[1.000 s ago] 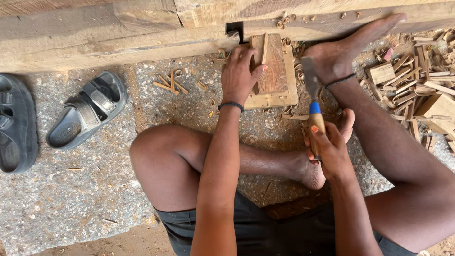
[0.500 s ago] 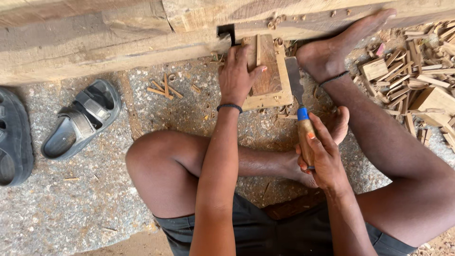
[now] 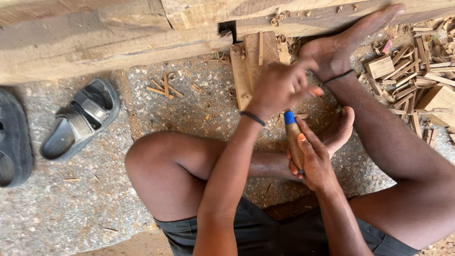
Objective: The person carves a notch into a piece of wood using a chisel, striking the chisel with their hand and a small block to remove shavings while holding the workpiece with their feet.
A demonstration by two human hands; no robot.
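My right hand (image 3: 313,160) grips a chisel (image 3: 293,137) by its wooden handle, which has a blue band at the top end. The handle points up toward a flat wooden block (image 3: 253,54) lying on the ground against a long timber beam (image 3: 95,38). My left hand (image 3: 280,87), blurred, hovers over the block's lower right corner with its fingers bent. It hides the chisel's blade, so I cannot tell whether it holds the blade. A dark notch (image 3: 227,28) is cut into the beam just above the block.
I sit on gravelly ground with one foot (image 3: 353,35) against the beam and the other foot (image 3: 339,130) by the chisel. Two dark sandals (image 3: 78,118) (image 3: 12,142) lie at the left. A pile of wood offcuts (image 3: 417,61) lies at the right, with shavings around the block.
My left hand has slid off the top of the block, down and to the right over the chisel's blade. My right hand has kept hold of the handle.
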